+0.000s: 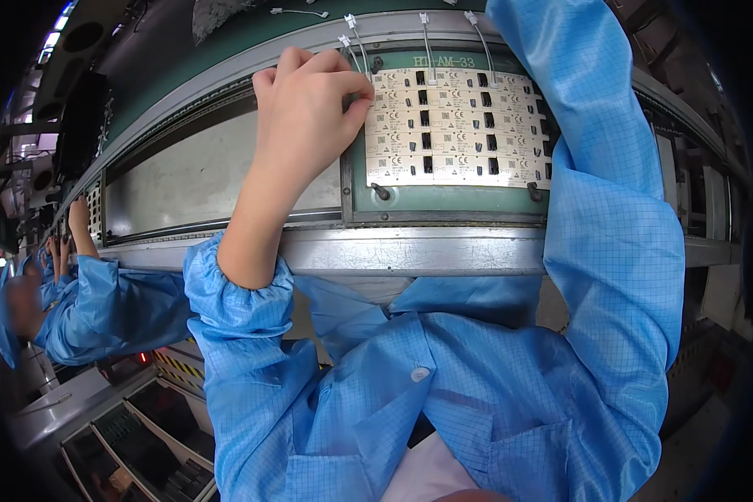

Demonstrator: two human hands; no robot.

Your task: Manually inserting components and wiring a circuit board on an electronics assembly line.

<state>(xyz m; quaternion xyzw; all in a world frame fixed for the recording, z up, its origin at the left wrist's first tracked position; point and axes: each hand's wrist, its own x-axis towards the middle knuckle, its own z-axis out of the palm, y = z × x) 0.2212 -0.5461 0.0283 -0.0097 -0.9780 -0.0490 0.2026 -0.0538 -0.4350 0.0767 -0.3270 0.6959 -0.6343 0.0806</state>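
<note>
My left hand [314, 105] is at the upper left corner of a panel of white printed circuit boards [452, 146], with thumb and fingers pinched together. Their tips hide whatever may be between them. A short cable [359, 42] with a white plug runs down beside these fingertips. The panel carries rows of black components and lies in a green fixture [468, 201]. More short cables, one [427, 46] near the middle and another [482, 38] farther right, reach from its far edge over the rail. My right sleeve [594, 109] covers the panel's right side; the right hand is out of view beyond the top edge.
The fixture sits on a conveyor with a metal near rail [418, 251]. Black clamps [381, 192] stand on its near edge. A loose cable [299, 12] lies on the green surface beyond. At left, a co-worker in blue [109, 309] works along the line, with partitioned bins [142, 435] below.
</note>
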